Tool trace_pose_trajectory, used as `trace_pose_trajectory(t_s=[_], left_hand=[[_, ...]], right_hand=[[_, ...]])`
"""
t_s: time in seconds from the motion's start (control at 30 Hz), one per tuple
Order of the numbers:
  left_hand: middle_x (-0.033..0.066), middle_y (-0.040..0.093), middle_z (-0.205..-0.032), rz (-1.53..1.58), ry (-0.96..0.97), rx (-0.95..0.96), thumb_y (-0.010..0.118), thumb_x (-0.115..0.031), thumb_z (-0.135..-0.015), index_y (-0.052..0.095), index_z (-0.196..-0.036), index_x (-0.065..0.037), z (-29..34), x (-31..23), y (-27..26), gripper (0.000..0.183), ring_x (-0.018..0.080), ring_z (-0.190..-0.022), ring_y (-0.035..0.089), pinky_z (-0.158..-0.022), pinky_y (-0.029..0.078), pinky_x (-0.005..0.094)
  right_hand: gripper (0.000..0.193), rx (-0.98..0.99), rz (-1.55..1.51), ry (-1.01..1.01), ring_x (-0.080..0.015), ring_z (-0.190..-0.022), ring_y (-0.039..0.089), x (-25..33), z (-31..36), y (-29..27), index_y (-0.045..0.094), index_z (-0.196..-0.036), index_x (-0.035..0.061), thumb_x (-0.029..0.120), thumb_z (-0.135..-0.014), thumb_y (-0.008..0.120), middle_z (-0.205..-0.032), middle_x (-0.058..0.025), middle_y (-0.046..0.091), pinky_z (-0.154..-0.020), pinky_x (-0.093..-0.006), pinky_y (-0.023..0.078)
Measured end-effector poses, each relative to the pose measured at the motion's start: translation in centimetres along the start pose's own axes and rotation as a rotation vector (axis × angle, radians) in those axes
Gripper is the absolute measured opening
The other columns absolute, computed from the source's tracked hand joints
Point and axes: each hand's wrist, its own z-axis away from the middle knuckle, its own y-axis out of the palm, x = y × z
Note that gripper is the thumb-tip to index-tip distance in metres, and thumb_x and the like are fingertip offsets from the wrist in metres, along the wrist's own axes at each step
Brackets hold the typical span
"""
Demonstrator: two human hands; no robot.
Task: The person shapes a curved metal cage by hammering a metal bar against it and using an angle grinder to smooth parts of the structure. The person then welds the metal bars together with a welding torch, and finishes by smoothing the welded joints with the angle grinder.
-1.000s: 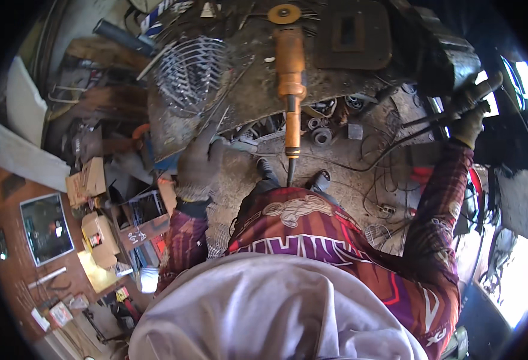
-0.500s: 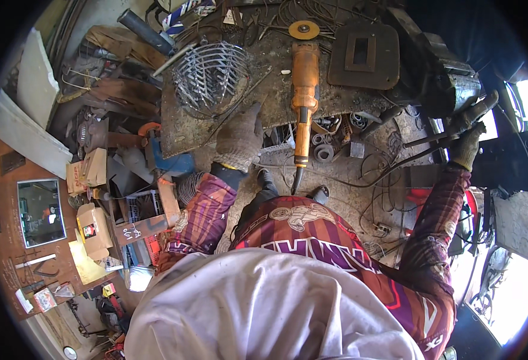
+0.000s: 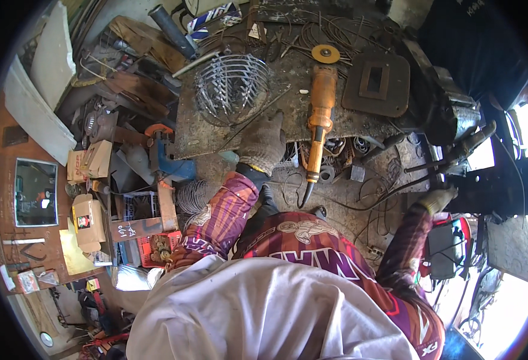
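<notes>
My left hand [image 3: 264,143], in a grey knitted work glove, rests at the front edge of the worktable [image 3: 201,135], fingers pointing forward and nothing visible in them. Just beyond it is a domed cage of curved metal strips [image 3: 231,84]. An orange angle grinder [image 3: 321,111] with a yellowish disc lies to its right, its cord hanging toward me. My right hand [image 3: 439,200], also gloved, reaches out low at the right with fingers stretched. Above it, apart from the hand, a dark bar with a thick end [image 3: 475,139] juts out beside a heavy vise-like metal block [image 3: 463,114].
A black welding shield [image 3: 376,84] lies right of the grinder. Cables [image 3: 360,209] loop over the floor below. At left are a blue machine [image 3: 171,159], cardboard boxes [image 3: 87,222], a red basket [image 3: 159,247] and a brown board [image 3: 3,210] with a mirror.
My right hand has come off the dark bar and moved down toward me. My left hand stays at the table edge. The whole view has shifted slightly.
</notes>
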Motion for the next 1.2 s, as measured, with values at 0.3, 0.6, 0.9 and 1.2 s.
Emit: trace_pose_trajectory(t_s=[0.3,0.6,0.9,1.2], left_hand=[[0.0161,0.069,-0.107,0.035,0.084,0.006,0.067,-0.030,-0.090,0.065,-0.123,-0.011,1.6,0.4,-3.2,0.039,0.0366,-0.090,0.069,-0.077,0.056,0.0483],[0.0112,0.069,-0.104,0.273,0.337,-0.184,0.069,-0.026,-0.088,0.069,-0.116,-0.008,5.4,6.3,-4.6,0.033,0.0326,-0.089,0.067,-0.078,0.054,0.0458],[0.0142,0.069,-0.103,0.159,0.342,-0.084,0.072,-0.034,-0.087,0.066,-0.126,-0.008,5.0,18.8,-4.8,0.048,0.0346,-0.092,0.067,-0.081,0.053,0.0475],[0.0113,0.070,-0.093,0.202,0.556,0.014,0.069,-0.033,-0.090,0.070,-0.112,-0.012,2.8,21.1,-3.3,0.031,0.0333,-0.080,0.068,-0.071,0.054,0.0461]], right_hand=[[0.052,0.756,0.084,-0.430,-0.0436,-0.095,0.063,-7.8,24.1,5.4,0.045,-0.131,-0.0029,0.021,-0.088,0.063,-0.105,-0.0273,0.063,-0.081,-0.0503,0.051],[0.041,1.299,-0.235,-0.344,-0.0490,-0.095,0.066,-8.9,32.8,0.7,0.054,-0.121,0.0088,0.027,-0.086,0.066,-0.103,-0.0288,0.068,-0.080,-0.0566,0.053],[0.024,1.113,-0.029,-0.637,-0.0341,-0.082,0.068,0.8,40.7,-4.9,0.060,-0.111,0.0091,0.022,-0.091,0.063,-0.091,-0.0168,0.069,-0.071,-0.0472,0.054],[0.030,1.329,-0.265,-0.138,-0.0335,-0.089,0.066,10.7,45.5,-10.9,0.061,-0.113,0.0052,0.025,-0.092,0.065,-0.096,-0.0178,0.068,-0.074,-0.0426,0.054]])
